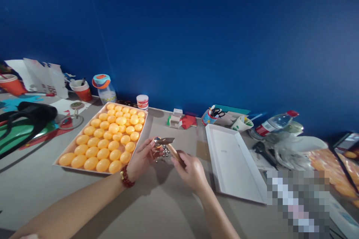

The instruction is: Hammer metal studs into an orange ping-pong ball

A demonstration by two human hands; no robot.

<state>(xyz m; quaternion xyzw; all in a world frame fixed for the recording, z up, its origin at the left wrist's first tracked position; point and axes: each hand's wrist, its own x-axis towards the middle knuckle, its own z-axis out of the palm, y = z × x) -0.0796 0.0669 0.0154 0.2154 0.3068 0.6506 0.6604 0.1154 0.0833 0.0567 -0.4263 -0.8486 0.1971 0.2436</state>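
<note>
My right hand [193, 171] is closed around the wooden handle of a hammer-like tool [176, 153]. The tool's flat, brownish head reaches across toward my left hand [143, 158]. With thumb and fingers, my left hand pinches a shiny silver trinket [166, 152] made of small round metal parts, close to or touching the tool's head; its exact kind is too small to tell. Both hands are above the grey table [179, 209]. Left of them lies a shallow box [81, 171] filled with orange balls [113, 145], one small gap showing among them.
An open white box lid [235, 168] lies at the right. Behind are a small white carton [176, 119], red paper [188, 121], a pen cup [209, 118], a bottle [272, 125] and a lidded jug [104, 89]. A black strapped object [36, 117] lies left.
</note>
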